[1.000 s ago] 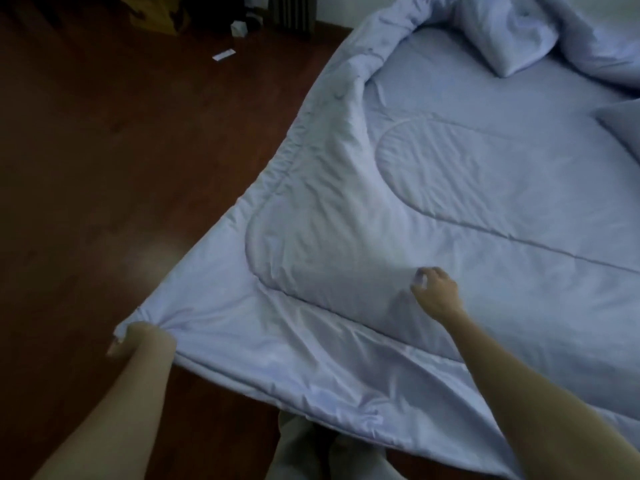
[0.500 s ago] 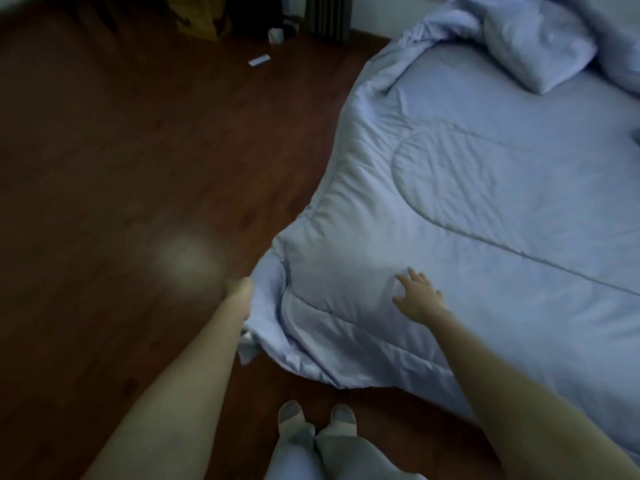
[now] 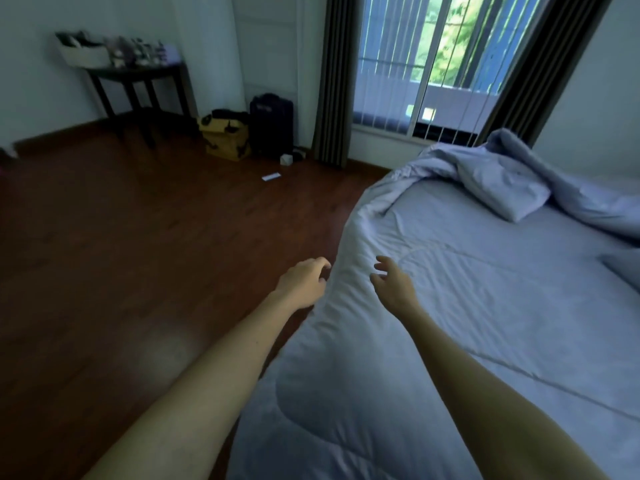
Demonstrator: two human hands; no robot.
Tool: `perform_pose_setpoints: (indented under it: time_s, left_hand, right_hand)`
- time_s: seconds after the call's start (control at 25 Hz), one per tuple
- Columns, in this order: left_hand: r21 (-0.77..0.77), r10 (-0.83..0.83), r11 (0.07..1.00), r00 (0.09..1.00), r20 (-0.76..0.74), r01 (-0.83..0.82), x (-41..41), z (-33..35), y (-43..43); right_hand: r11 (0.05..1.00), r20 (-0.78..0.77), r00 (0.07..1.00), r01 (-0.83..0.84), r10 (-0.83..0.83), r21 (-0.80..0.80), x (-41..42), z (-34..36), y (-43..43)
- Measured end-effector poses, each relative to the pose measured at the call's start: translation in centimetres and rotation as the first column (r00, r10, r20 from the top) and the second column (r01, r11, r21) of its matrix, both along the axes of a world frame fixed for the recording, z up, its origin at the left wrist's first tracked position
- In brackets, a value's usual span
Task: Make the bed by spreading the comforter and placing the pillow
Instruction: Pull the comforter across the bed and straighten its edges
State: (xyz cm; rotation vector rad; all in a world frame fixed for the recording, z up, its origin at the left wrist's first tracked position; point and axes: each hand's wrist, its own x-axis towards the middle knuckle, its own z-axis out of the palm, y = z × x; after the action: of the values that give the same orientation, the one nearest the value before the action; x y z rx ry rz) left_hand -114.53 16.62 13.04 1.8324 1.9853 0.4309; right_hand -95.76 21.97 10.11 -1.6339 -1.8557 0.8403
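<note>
A pale blue quilted comforter [image 3: 467,306] lies spread over the bed, hanging down its left side, and is bunched up at the far end near the window. A pillow [image 3: 512,192] in the same blue rests on that far bunched part. A second pillow's corner [image 3: 620,268] shows at the right edge. My left hand [image 3: 304,282] hovers beside the comforter's left edge, fingers curled and apart, holding nothing. My right hand [image 3: 393,287] is just above the comforter near that edge, fingers spread, empty.
Dark wooden floor [image 3: 138,254] stretches to the left of the bed. Against the far wall stand a dark side table [image 3: 138,81] with small items, a yellow bag [image 3: 225,136] and a black suitcase [image 3: 272,123]. A small white slip [image 3: 271,177] lies on the floor. Curtains frame a window [image 3: 433,64].
My left hand let go of the comforter's corner, which dropped over the bed's side. Both hands moved forward along the left edge, and my view lifted up toward the window.
</note>
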Motion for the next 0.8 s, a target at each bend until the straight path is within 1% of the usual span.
perform_pose_setpoints:
  time_s: [0.2,0.24,0.32,0.4,0.52,0.56,0.68,0.8]
  left_hand:
    - [0.137,-0.037,0.990,0.995,0.094,0.023,-9.7,2.0,4.0]
    - [0.168,-0.045,0.985,0.992,0.121,0.024,-12.1,2.3,4.7]
    - [0.171,-0.049,0.985,0.987,0.152,0.023,-16.5,3.2,6.2]
    - [0.177,-0.054,0.984,0.985,0.162,0.025,-20.2,3.8,7.7]
    - [0.171,-0.057,0.985,0.980,0.188,0.024,-23.6,3.6,9.9]
    - [0.159,-0.070,0.986,0.979,0.190,0.040,-24.1,3.1,10.8]
    - [0.143,-0.119,0.985,0.975,0.188,0.093,-24.4,1.9,13.6]
    - [0.148,-0.203,0.972,0.968,0.146,0.182,-23.9,1.0,17.5]
  right_hand:
    - [0.975,-0.153,0.978,0.162,-0.138,0.153,-10.3,3.2,2.9]
    - [0.968,-0.181,0.972,0.181,-0.150,0.172,-12.6,3.6,3.5]
    - [0.967,-0.198,0.971,0.171,-0.133,0.188,-16.6,4.1,4.6]
    - [0.974,-0.172,0.981,0.127,-0.095,0.185,-19.7,4.4,5.5]
    - [0.976,-0.046,0.997,0.063,-0.055,0.208,-22.1,4.0,6.9]
    - [0.974,-0.011,0.998,0.068,-0.067,0.218,-22.3,4.0,7.7]
    - [0.953,-0.015,0.984,0.176,-0.178,0.247,-21.8,3.5,10.1]
    - [0.938,-0.018,0.961,0.273,-0.276,0.212,-20.9,1.8,13.1]
